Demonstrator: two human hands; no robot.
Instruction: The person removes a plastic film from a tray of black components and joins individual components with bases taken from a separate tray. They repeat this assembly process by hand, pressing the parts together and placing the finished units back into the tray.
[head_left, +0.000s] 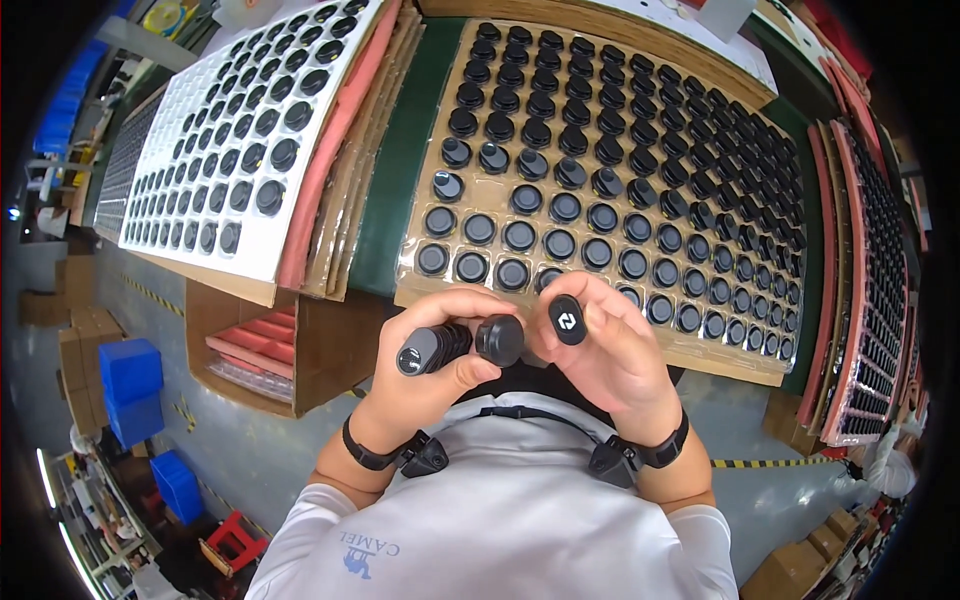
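Observation:
In my left hand are a black ribbed piece with a smooth oval end and a round black cap-like part, side by side between thumb and fingers. My right hand pinches a small black oval part with a white mark on its face. Both hands meet just over the near edge of a clear blister tray on brown card, which holds many black round parts. Some parts in its middle rows have shiny oval tops, and one pocket at the left shows bare brown card.
To the left, a white tray of black round parts lies on stacked pink and brown sheets. A cardboard box with pink trays stands below. More loaded trays lean at the right. Blue bins and a red stool stand on the floor.

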